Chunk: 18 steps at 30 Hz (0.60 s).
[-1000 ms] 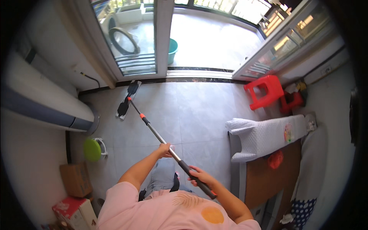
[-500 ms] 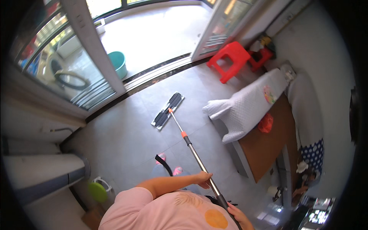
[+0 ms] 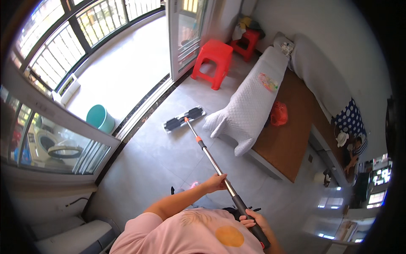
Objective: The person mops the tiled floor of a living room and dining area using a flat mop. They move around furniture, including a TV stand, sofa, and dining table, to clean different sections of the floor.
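Note:
A flat mop (image 3: 210,157) with a silver pole, orange joints and a black grip slants from my body out across the grey tiles. Its wide rectangular head (image 3: 172,123) lies flat on the floor near the balcony door track. Midway down the pole, my left hand (image 3: 215,183) is closed around the metal tube. Farther back, my right hand (image 3: 254,221) wraps the black grip close to its end, at the right of my pink shirt. One pink shoe (image 3: 194,185) shows just beyond my left forearm.
A daybed (image 3: 282,148) with a white quilted cover (image 3: 249,99) and a red plastic bag (image 3: 278,113) stands on the right. Red stools (image 3: 213,63) are beside the sliding door (image 3: 186,38). A teal bucket (image 3: 100,119) sits past the track. Another person (image 3: 353,158) is at far right.
My view has turned right, so the room has swung left in the picture. The mop head has turned to lie more crosswise, nearer the daybed. Both hands keep hold of the pole.

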### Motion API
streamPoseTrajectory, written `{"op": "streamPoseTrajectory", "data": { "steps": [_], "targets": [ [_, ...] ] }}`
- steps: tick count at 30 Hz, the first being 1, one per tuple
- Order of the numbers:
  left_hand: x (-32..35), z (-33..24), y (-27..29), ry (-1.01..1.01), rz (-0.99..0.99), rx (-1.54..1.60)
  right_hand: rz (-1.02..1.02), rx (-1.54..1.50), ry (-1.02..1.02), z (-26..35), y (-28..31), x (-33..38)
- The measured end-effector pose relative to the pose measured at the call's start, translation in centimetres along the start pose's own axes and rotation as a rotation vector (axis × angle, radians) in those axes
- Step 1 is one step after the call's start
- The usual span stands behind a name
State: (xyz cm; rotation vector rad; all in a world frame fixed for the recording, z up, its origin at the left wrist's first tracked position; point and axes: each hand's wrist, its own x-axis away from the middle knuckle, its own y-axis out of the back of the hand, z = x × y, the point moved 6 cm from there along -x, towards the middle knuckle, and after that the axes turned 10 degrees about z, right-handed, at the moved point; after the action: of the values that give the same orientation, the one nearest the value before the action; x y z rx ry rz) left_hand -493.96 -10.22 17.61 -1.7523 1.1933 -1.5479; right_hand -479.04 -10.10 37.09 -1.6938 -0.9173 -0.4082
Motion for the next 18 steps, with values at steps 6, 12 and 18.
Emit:
{"op": "streamPoseTrajectory", "data": {
  "steps": [6, 12, 18],
  "targets": [
    [-5.4, -6.4, 3.9, -0.083, -0.295, -0.248, 0.132, -0.077, -0.014, 4.4, -4.0, -6.6],
    [-10.1, -19.9, 7.8, 0.015, -0.463, -0.5, 0.358, -0.366, -0.016, 10.5, -11.7, -15.0],
    [-9.3, -26.1, 5.3, 0.337, -0.141, -0.246, 0.573, -0.486, 0.237, 10.9, -18.2, -16.2]
  ]
}}
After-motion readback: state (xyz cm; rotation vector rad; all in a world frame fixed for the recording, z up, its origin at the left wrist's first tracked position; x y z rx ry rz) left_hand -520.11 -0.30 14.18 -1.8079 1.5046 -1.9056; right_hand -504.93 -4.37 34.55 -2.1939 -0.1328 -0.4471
